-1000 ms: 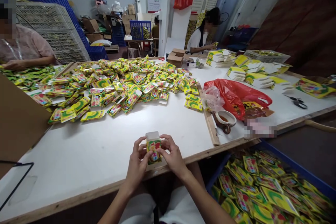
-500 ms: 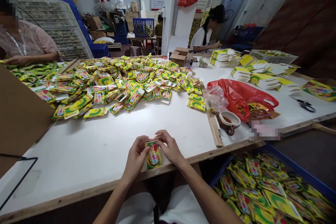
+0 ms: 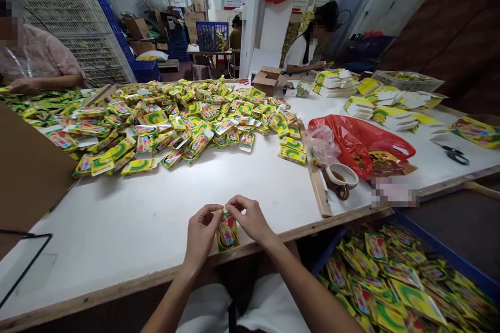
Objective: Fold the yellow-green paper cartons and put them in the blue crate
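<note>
I have a small box (image 3: 227, 233) between my two hands, right in front of me at the near edge of the table (image 3: 156, 223). Its printed front faces me, and its lower end sits close to the wooden edging. My left hand (image 3: 200, 231) holds it by the upper left corner, thumb in front, fingers drawn in narrow. My right hand (image 3: 250, 219) comes in from the other side, its thumb and first finger close together at the top end; I cannot tell whether they grip the flap or only press on it.

Beyond my hands a big heap of boxes (image 3: 191, 125) in the same yellow and green spreads across the table, some with white flaps sticking out. A wooden strip (image 3: 317, 187) runs along the right of my space, and past it stand a mug (image 3: 341, 177) with brown liquid and a red plastic bag (image 3: 351, 132). Scissors (image 3: 453, 154) lie farther right. Below the table edge, a blue bin (image 3: 433, 243) holds many yellow packets (image 3: 390, 283). One co-worker (image 3: 45, 57) sits at the far left, another (image 3: 300, 55) across the table.
</note>
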### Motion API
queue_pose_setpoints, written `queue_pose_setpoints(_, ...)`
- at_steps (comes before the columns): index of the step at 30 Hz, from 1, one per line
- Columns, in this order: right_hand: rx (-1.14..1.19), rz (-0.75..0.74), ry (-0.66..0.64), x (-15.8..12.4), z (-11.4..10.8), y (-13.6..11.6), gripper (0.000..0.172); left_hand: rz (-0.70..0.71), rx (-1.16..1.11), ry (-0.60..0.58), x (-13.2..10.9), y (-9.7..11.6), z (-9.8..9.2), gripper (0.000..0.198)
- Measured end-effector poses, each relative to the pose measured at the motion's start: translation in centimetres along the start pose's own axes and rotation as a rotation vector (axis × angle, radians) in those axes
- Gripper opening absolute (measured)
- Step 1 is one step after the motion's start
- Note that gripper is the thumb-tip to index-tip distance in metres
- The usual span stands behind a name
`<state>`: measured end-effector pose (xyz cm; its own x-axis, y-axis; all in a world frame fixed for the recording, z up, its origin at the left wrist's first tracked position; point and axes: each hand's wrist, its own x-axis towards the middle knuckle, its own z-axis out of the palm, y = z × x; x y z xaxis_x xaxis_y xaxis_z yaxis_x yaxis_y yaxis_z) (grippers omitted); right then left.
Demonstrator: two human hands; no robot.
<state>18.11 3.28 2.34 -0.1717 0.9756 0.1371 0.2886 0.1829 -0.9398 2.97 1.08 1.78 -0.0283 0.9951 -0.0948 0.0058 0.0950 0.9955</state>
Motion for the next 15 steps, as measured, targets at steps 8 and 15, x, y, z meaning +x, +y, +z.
queue_pose_setpoints(8, 0.134, 0.004, 0.025, -1.3, 1.2, 0.8, 0.010, 0.030, 0.035, -0.098, -1.1, -0.9, -0.3, 0.025)
queue_pose_setpoints(15, -0.435, 0.147, 0.433, -7.4, -12.5, -1.6, 0.023, 0.305, 0.445, 0.134, 7.7, -0.1, -4.9, 0.041)
